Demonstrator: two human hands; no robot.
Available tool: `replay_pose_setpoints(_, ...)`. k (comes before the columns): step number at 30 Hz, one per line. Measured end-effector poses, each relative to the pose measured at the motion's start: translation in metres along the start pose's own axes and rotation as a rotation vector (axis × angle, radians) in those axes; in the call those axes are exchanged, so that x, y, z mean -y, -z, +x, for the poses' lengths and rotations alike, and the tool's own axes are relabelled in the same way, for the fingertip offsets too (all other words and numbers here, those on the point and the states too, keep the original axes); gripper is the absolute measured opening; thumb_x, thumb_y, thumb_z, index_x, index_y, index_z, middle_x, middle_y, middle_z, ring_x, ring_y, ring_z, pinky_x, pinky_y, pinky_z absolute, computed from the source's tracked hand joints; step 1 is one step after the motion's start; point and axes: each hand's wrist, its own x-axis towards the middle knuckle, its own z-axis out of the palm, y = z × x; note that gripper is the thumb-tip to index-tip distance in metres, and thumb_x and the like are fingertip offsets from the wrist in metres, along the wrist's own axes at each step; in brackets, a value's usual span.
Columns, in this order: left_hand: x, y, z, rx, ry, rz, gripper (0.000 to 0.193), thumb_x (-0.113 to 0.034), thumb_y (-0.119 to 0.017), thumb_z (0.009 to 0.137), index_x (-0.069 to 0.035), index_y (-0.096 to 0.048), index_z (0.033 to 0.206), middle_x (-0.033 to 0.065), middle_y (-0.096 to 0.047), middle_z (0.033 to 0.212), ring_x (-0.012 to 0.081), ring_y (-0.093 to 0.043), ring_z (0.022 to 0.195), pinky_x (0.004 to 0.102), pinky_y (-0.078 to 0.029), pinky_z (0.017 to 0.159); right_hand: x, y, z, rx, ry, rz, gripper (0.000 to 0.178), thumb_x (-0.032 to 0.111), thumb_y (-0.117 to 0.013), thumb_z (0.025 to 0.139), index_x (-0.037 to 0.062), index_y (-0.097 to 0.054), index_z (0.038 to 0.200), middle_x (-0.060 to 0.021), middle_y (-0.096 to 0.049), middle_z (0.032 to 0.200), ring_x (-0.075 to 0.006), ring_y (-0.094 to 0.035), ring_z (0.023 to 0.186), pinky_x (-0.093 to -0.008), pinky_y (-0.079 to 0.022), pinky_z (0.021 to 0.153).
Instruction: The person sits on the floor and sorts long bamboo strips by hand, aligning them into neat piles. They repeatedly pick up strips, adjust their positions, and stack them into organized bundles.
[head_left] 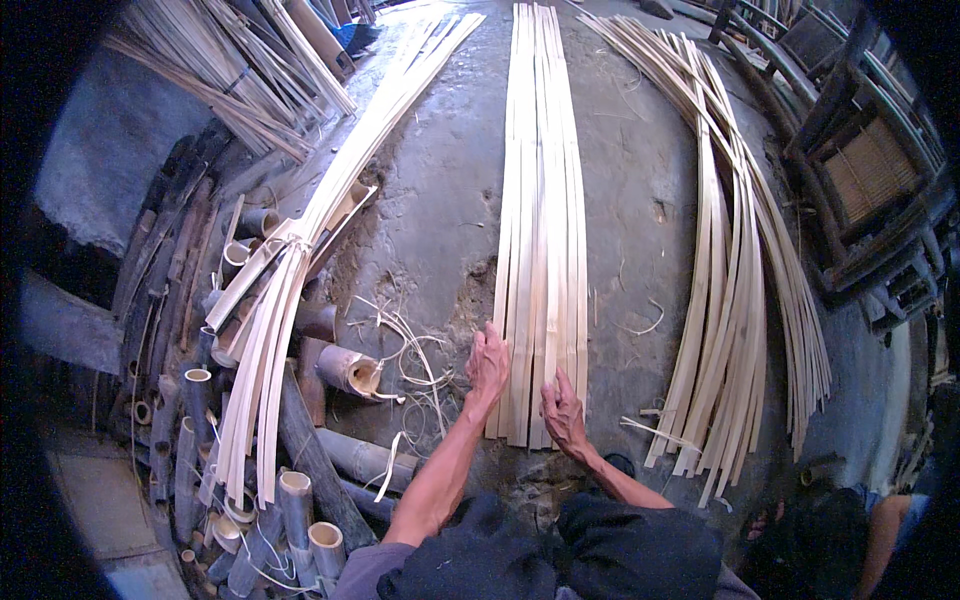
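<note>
Long pale bamboo strips lie side by side in a narrow row on the floor, running away from me. At the row's left edge, toward its near end, my left hand is closed on the outermost strip, its fingers bent and held together. My right hand rests on the strips nearer the right edge, a little closer to me. Its fingers are stretched forward and partly apart, with no strip seen gripped in them. The undersides of both hands are hidden.
A tied bundle of strips lies at left over cut bamboo tubes. Another loose bundle fans out at right. Thin curled shavings litter the floor. A bamboo chair stands far right; another person's arm shows lower right.
</note>
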Motion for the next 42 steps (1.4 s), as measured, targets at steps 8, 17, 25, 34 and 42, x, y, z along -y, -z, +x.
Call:
replay_pose_setpoints(8, 0.030, -0.019, 0.013, -0.119, -0.005, 0.011, 0.050, -0.016, -0.051, 0.092, 0.000, -0.039, 0.138, 0.0308, -0.053, 0.114, 0.0439, -0.057, 0.103, 0.0504, -0.048, 0.083, 0.017, 0.000, -0.004, -0.020, 0.033, -0.039, 0.056, 0.032, -0.049, 0.098, 0.0019, -0.034, 0.142, -0.0062, -0.050, 0.054, -0.0128, -0.050, 0.050, -0.0312, -0.040, 0.046)
replay_pose_setpoints(17, 0.031, -0.008, 0.016, -0.109, 0.044, -0.247, 0.043, -0.009, -0.045, 0.092, 0.000, -0.046, 0.134, 0.0298, -0.058, 0.111, 0.0412, -0.058, 0.102, 0.0463, -0.044, 0.087, 0.003, -0.006, -0.001, 0.003, 0.050, -0.083, 0.053, 0.026, -0.049, 0.097, 0.0033, -0.034, 0.143, -0.0045, -0.049, 0.056, -0.0118, -0.050, 0.050, -0.0304, -0.041, 0.047)
replay_pose_setpoints(25, 0.037, -0.018, 0.013, -0.128, -0.108, -0.316, 0.044, -0.007, -0.049, 0.091, -0.003, -0.048, 0.135, 0.0223, -0.057, 0.078, 0.0295, -0.056, 0.071, 0.0421, -0.045, 0.066, 0.007, -0.005, -0.003, 0.015, 0.055, -0.036, 0.055, 0.027, -0.049, 0.098, 0.0043, -0.031, 0.145, -0.0023, -0.051, 0.057, -0.0101, -0.049, 0.051, -0.0282, -0.041, 0.048)
replay_pose_setpoints(34, 0.047, -0.028, 0.026, -0.270, -0.165, -0.442, 0.043, -0.016, -0.049, 0.093, 0.000, -0.049, 0.133, 0.0230, -0.058, 0.080, 0.0345, -0.056, 0.074, 0.0427, -0.045, 0.066, -0.001, -0.007, -0.005, -0.070, 0.239, -0.181, 0.055, 0.022, -0.050, 0.097, 0.0034, -0.030, 0.145, -0.0128, -0.054, 0.061, -0.0208, -0.055, 0.051, -0.0374, -0.045, 0.051)
replay_pose_setpoints(42, 0.031, -0.006, 0.032, -0.413, 0.038, -0.303, 0.043, -0.029, -0.058, 0.091, 0.004, -0.057, 0.119, 0.0253, -0.059, 0.096, 0.0409, -0.058, 0.089, 0.0472, -0.046, 0.080, 0.053, -0.022, -0.009, 0.035, 0.179, 0.010, 0.063, 0.028, -0.045, 0.100, 0.0022, -0.015, 0.149, -0.0101, -0.049, 0.059, -0.0186, -0.052, 0.050, -0.0349, -0.043, 0.049)
